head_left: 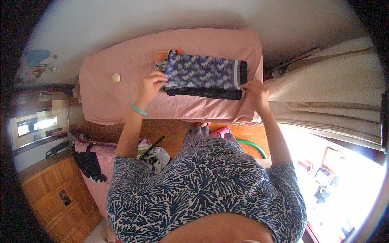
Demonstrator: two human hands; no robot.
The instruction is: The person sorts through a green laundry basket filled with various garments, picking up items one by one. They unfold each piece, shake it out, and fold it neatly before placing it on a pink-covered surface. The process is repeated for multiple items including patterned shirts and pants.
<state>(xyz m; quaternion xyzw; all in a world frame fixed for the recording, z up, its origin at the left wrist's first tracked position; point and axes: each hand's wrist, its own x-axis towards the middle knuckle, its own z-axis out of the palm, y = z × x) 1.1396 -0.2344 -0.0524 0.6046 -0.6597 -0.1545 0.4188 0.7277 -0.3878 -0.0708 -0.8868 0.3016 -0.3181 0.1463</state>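
A folded garment (202, 71), blue with a blurred white pattern and a grey and black band at its right end, is stretched out over the pink bed cover (105, 97). My left hand (152, 86), a green bangle (138, 110) on its wrist, pinches the near left corner. At the near right corner my right hand (257, 91) has its fingers closed on the edge. Beneath the near side lies a folded black cloth (202, 93). Some orange and dark cloth (161, 57) shows past the far left corner; the rest of it is hidden.
A small cream flower-shaped thing (116, 77) lies on the bed's left part. A pale curtain (324, 85) hangs at the right. On the wooden floor are a green hoop (256, 146), pink slippers (221, 131) and a whitish bag (158, 158). A black cloth (90, 162) drapes over pink fabric.
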